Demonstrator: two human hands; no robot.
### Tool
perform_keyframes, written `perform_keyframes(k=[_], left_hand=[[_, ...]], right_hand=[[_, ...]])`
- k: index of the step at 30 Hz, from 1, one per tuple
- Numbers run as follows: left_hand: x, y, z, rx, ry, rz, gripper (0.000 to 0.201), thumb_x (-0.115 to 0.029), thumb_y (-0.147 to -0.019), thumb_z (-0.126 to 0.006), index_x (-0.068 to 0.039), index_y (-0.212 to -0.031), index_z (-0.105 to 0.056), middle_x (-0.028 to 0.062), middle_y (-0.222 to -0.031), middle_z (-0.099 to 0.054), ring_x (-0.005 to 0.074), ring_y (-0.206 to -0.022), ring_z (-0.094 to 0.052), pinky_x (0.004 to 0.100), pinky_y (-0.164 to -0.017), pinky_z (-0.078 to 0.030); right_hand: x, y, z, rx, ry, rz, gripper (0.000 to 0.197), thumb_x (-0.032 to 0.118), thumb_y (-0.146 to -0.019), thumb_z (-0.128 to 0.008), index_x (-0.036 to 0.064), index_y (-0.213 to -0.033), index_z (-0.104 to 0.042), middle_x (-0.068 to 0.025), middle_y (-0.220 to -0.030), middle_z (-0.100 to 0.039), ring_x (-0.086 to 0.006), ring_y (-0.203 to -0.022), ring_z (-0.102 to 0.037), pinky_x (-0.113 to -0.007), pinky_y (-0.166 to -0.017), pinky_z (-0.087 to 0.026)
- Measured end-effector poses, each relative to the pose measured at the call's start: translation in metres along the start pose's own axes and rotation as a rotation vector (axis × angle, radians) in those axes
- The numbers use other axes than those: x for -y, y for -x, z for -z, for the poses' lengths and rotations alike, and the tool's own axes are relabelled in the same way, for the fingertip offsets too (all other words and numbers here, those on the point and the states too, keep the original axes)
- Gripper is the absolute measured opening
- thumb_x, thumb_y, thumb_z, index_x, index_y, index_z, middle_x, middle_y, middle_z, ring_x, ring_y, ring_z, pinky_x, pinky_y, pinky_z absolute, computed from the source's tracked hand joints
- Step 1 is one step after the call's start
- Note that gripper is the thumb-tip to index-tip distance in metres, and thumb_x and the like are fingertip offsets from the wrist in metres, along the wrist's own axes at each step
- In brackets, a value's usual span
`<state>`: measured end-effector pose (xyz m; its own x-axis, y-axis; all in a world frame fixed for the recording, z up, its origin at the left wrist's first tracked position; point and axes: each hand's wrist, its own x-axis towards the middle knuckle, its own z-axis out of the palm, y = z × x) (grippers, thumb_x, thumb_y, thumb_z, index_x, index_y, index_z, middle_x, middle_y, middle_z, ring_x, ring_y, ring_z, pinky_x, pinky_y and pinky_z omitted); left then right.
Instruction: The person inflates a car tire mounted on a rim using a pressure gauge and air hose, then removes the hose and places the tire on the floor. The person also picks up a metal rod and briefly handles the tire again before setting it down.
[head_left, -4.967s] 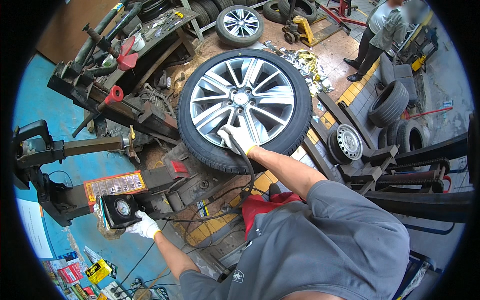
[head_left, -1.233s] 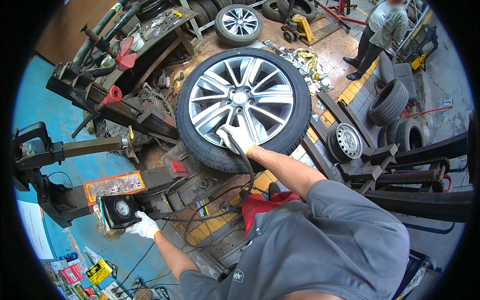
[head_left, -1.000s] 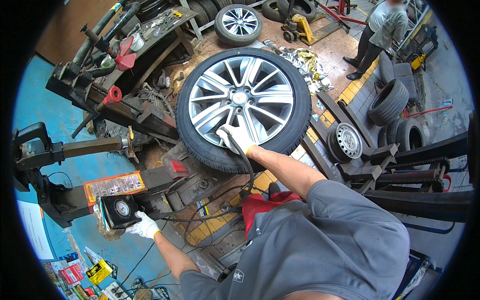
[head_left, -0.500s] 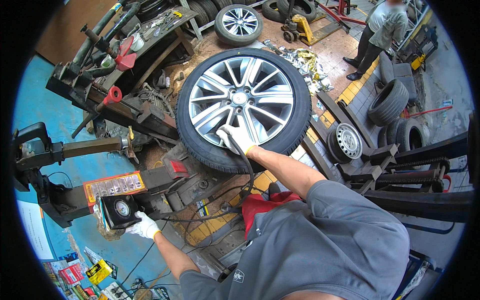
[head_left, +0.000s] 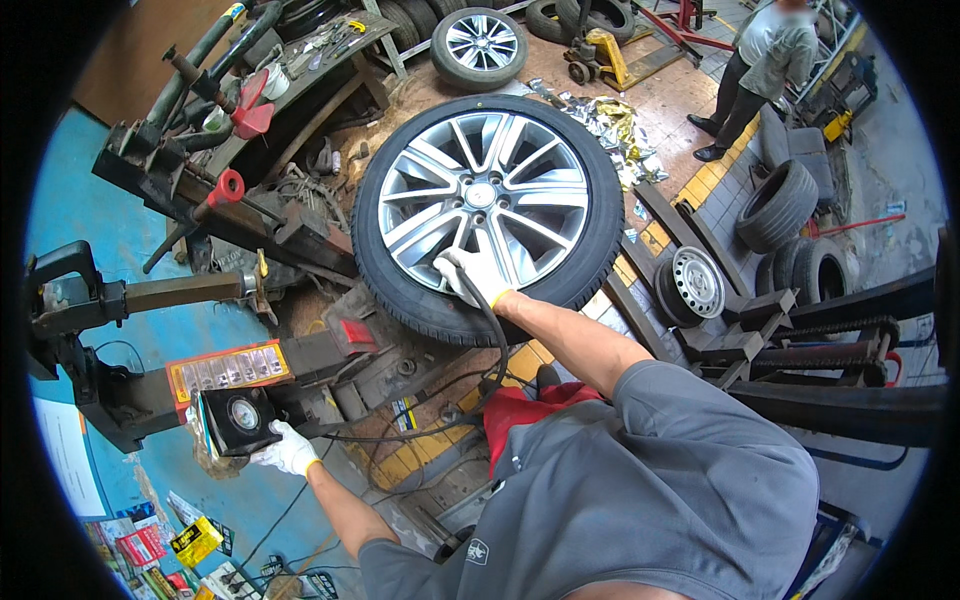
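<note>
A large tyre [head_left: 392, 300] on a silver multi-spoke alloy wheel [head_left: 540, 188] lies face up in front of me. My right hand [head_left: 470, 275], in a white glove, is closed around the end of a black air hose [head_left: 500, 350] at the near rim of the wheel. The hose's tip and the valve are hidden under my fingers. To the left, a black box-shaped pressure gauge [head_left: 243, 414] with a round dial sits tilted beside the machine. My left hand [head_left: 288, 450], also gloved, grips its lower right corner; some fingertips are hidden.
A tyre machine with dark metal arms [head_left: 185, 290] stands at left. An orange-edged box [head_left: 228, 370] rests on it. Another wheel [head_left: 480, 48] lies beyond; a steel wheel [head_left: 690, 285] and loose tyres [head_left: 778, 205] are at right. A person [head_left: 760, 70] stands far right.
</note>
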<state>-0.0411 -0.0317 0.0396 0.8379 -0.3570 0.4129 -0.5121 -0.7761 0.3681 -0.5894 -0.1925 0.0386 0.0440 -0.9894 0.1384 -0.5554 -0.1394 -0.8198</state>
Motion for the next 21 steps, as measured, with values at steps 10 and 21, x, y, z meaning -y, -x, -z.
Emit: perform_keyframes(k=[10, 21], left_hand=[[0.005, -0.003, -0.007, -0.052, 0.017, -0.031, 0.132, -0.078, -0.101, -0.061, 0.018, -0.175, -0.008, 0.0467, -0.177, -0.025, 0.0572, -0.162, -0.040, 0.0591, -0.128, -0.046], [0.014, -0.007, -0.012, -0.092, 0.000, -0.052, 0.132, -0.072, -0.100, -0.067, 0.019, -0.174, -0.007, 0.0492, -0.174, -0.027, 0.0596, -0.157, -0.044, 0.0592, -0.126, -0.048]], right_hand=[[-0.004, -0.003, -0.003, 0.020, -0.041, -0.033, 0.035, 0.038, -0.112, -0.069, 0.0090, -0.127, -0.081, -0.0213, -0.108, -0.081, -0.0409, -0.108, -0.078, -0.047, -0.100, -0.058], [0.001, 0.000, -0.001, 0.023, -0.103, 0.002, 0.036, 0.038, -0.113, -0.068, 0.0069, -0.127, -0.079, -0.0210, -0.105, -0.081, -0.0396, -0.101, -0.080, -0.045, -0.094, -0.061]])
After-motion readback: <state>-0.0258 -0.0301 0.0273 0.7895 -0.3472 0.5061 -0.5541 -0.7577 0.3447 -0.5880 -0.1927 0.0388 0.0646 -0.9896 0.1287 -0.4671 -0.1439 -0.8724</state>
